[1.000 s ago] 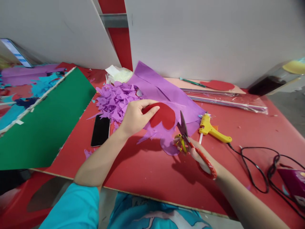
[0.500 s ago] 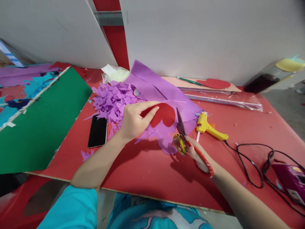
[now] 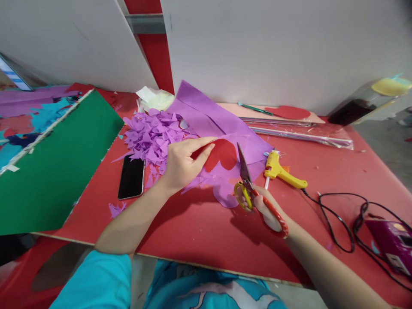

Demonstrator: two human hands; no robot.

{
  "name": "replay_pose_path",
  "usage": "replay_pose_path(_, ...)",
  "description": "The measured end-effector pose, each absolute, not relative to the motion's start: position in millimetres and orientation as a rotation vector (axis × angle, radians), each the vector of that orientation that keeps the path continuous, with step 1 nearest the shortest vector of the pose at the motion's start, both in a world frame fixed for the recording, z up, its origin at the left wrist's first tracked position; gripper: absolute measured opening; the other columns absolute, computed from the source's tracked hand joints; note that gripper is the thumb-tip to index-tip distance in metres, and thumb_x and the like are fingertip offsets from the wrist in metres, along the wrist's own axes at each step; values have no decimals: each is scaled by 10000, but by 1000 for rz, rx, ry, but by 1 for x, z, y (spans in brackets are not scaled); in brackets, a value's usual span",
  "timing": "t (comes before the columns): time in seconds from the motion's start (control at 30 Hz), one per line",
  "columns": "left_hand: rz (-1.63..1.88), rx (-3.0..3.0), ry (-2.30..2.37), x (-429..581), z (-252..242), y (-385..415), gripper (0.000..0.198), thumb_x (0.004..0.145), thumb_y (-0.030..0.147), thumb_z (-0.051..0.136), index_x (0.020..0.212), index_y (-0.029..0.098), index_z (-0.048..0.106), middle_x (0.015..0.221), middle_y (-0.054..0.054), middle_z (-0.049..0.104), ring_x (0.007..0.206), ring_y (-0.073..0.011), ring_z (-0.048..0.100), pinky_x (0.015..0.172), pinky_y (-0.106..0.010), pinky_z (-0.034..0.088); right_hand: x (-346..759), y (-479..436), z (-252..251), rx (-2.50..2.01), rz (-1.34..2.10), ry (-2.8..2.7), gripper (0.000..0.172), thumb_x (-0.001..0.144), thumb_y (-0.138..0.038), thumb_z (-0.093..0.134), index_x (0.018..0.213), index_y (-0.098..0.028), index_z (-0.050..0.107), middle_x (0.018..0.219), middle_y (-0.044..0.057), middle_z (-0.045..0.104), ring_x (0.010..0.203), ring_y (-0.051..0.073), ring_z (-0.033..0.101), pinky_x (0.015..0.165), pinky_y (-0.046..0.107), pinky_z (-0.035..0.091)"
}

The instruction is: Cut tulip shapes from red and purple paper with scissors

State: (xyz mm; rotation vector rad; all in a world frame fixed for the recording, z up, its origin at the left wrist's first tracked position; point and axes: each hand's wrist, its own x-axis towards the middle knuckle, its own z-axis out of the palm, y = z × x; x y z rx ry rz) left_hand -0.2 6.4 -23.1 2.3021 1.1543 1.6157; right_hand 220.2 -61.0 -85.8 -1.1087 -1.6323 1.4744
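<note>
Between thumb and fingers, my left hand (image 3: 185,163) pinches a red paper heart (image 3: 223,155) over the middle of the table. My right hand (image 3: 262,204) grips a pair of scissors (image 3: 245,169) with red and yellow handles, the blades pointing up and away, just right of the heart and apart from it. Beneath the heart lie purple paper (image 3: 206,111) and a rounded purple paper piece (image 3: 225,194). A heap of purple paper cutouts (image 3: 152,133) sits beyond my left hand.
A black phone (image 3: 131,177) and a green board (image 3: 64,167) lie to the left. To the right are a yellow glue gun (image 3: 283,171), a black cord (image 3: 337,195) and a purple box (image 3: 391,244). A jar (image 3: 367,103) of dark liquid stands at the far right corner.
Both hands keep almost the same place, with the heart still held. The scissors have shifted very slightly, and the view has moved a little.
</note>
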Motion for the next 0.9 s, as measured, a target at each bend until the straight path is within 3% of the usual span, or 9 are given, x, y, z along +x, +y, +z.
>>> replay_pose_path(0.27, 1613, 2204, 1174, 3, -25, 6, 163, 807, 142, 611, 929, 173, 715, 902, -27, 746, 809, -150, 704, 736, -232, 567, 224, -62, -95, -1051, 1604, -1538, 565, 764, -761, 370, 735, -205, 468, 635, -22, 353, 475, 96, 290, 429, 262, 242)
replay_pose_path(0.9, 1618, 2066, 1264, 10, -32, 4, 162, 825, 187, 594, 936, 199, 713, 912, -9, 744, 826, -153, 699, 760, -252, 573, 223, -62, -103, -1106, 1604, -1464, 585, 737, -778, 394, 654, -200, 429, 586, -33, 370, 425, 83, 324, 374, 238, 270)
